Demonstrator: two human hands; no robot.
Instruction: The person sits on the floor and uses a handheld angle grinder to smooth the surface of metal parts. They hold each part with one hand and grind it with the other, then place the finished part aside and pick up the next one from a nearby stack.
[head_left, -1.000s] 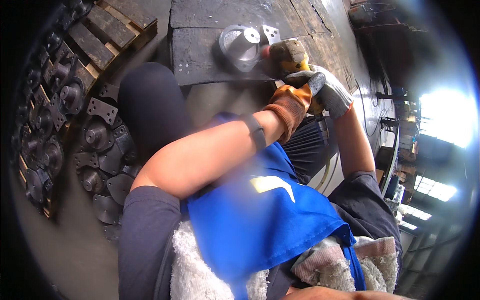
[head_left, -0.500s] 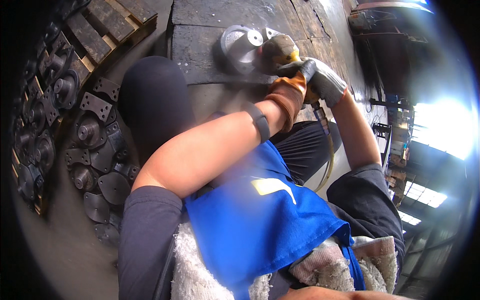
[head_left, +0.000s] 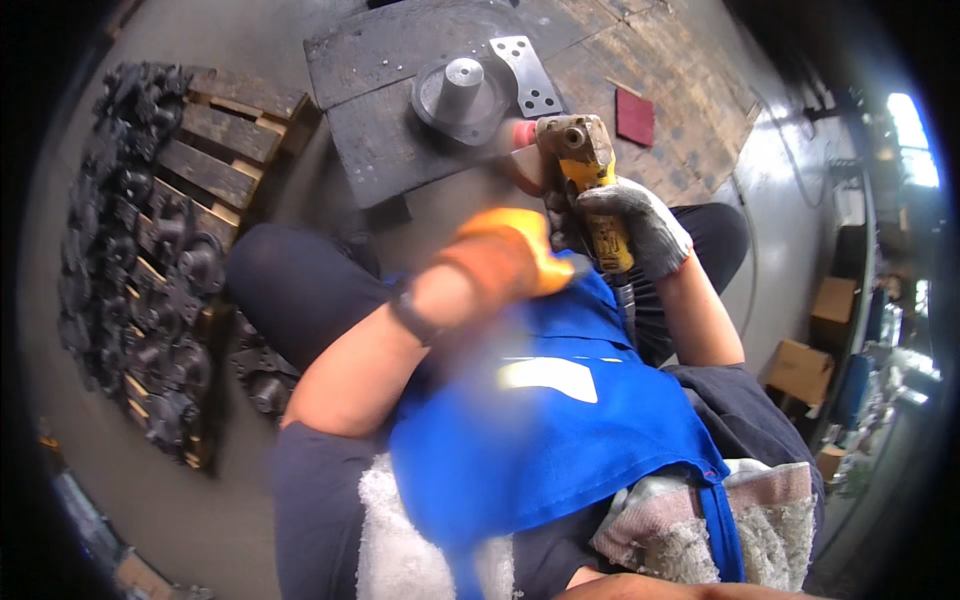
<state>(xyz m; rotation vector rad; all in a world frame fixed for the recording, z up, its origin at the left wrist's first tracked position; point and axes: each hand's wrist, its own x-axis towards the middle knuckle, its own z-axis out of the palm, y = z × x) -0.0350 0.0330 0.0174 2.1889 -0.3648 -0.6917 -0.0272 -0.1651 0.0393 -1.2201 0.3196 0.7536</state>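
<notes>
A grinder (head_left: 588, 165) is grasped by the right hand (head_left: 652, 222); whether the blurred left hand (head_left: 508, 250) is clenched cannot be told.

The angle grinder (head_left: 590, 175) is yellow along its body, scuffed grey-brown at the head, with a pinkish-red disc (head_left: 523, 133). The left glove (head_left: 515, 245) is bright orange with a rust-brown cuff; the right glove (head_left: 648, 222) is pale grey-white with darker grey fingers and an orange-red hem. The flanged shaft piece (head_left: 459, 95) is silver-grey, the metal plate (head_left: 523, 72) silver dotted with dark holes, the square pad (head_left: 635, 118) deep red. The apron (head_left: 560, 450) is vivid blue with a white-and-yellow mark (head_left: 555, 380).
</notes>
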